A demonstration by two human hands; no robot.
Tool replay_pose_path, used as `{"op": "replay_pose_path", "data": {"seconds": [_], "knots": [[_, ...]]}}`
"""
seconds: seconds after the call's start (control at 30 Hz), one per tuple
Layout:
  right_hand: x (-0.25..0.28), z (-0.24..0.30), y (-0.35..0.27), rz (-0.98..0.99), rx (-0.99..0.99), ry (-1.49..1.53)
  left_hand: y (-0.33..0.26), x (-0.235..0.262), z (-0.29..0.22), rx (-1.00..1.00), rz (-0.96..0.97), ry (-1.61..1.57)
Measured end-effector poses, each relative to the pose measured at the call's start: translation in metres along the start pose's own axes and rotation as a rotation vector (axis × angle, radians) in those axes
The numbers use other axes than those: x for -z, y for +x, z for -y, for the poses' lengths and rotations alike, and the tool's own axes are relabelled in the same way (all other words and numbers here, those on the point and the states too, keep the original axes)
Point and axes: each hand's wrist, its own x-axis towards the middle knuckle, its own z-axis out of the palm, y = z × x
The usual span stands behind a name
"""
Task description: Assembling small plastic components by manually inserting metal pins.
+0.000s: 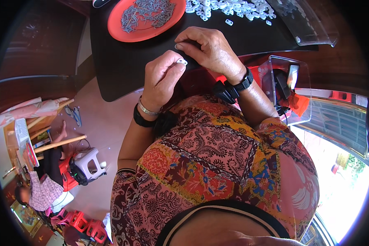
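My left hand (160,80) is closed in a pinch on a small white plastic piece with holes (182,62), held up between thumb and forefinger over the near edge of the black table (129,67). Just to the right and a little farther off, my right hand (207,47) is also closed, thumb and forefinger pressed together. What it holds, if anything, is too small to make out. Beyond my hands, an orange-red plate (129,37) holds a heap of thin grey screw-like pieces (147,14). Many similar white plastic pieces (229,7) lie heaped at the far right.
A clear plastic box (315,35) lies at the table's right end. Below it, another clear bin (301,82) contains dark and orange items. Off to the left are a seated person (47,190), a pale plastic stool (90,164), red stools (78,221) and blue flip-flops (74,115).
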Motion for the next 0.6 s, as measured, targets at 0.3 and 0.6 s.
{"op": "replay_pose_path", "data": {"seconds": [0.3,0.6], "knots": [[0.0014,-0.0016,-0.001,0.03,0.006,-0.022,-0.0004,-0.0027,0.0036,-0.018,-0.013,0.019],[-0.0001,-0.0036,0.0012,0.001,0.014,-0.026,0.0002,-0.0019,0.0031,-0.05,0.001,0.031]]}}
